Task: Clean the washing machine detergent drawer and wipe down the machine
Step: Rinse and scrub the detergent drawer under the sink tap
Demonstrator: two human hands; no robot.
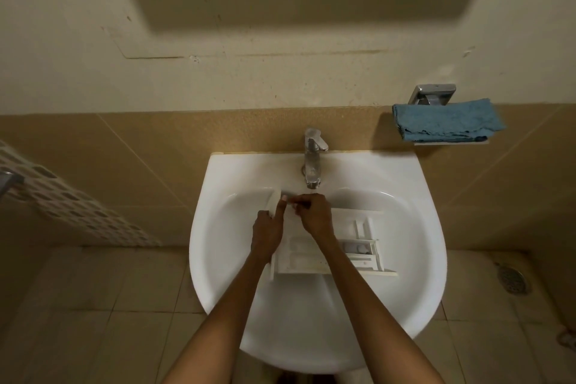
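Both hands meet at the back of the sink. The left hand grips the upright front panel of the detergent drawer. The right hand curls its fingers; whether round anything, I cannot tell. Lying in the sink, the drawer runs lengthwise rightward from the hands.

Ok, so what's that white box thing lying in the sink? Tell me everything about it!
It's the detergent drawer, a long tray that looks like white plastic, split by thin walls into several open compartments. It lies in the white sink, below the tap. The left hand grips its left end. The right hand is over it with curled fingers, its forearm crossing the tray.
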